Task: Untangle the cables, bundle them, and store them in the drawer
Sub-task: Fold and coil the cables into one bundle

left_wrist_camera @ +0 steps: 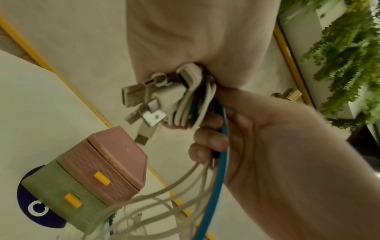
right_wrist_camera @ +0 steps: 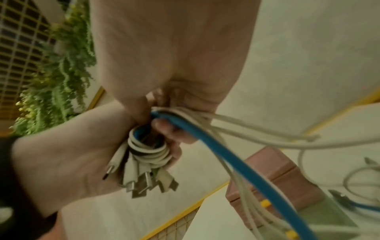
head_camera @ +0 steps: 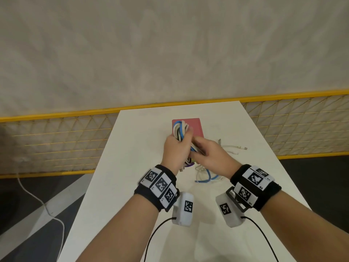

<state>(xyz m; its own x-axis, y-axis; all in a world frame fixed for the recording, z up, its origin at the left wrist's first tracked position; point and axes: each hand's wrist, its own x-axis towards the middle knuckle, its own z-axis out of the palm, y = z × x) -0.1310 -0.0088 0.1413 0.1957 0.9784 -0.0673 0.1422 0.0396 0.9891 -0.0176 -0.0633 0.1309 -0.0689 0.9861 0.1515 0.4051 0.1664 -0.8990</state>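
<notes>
My left hand [head_camera: 178,146] grips a folded bundle of white and blue cables [head_camera: 180,130] above the table, with its USB plugs [left_wrist_camera: 141,100] sticking out below the fist. Just to its right, my right hand [head_camera: 200,150] holds the loose strands; its fingers [left_wrist_camera: 207,139] curl round the blue cable [right_wrist_camera: 236,162] and several white ones. These strands trail down to a slack heap [head_camera: 207,176] on the table. The small drawer box [left_wrist_camera: 92,178], pink above green with yellow handles, stands behind the hands, both drawers closed.
The white table [head_camera: 117,186] is narrow, with the floor dropping away on both sides. More white cable ends [head_camera: 234,148] lie at the right. A yellow mesh fence [head_camera: 56,140] runs behind the table. A blue round sticker [left_wrist_camera: 30,204] lies under the box.
</notes>
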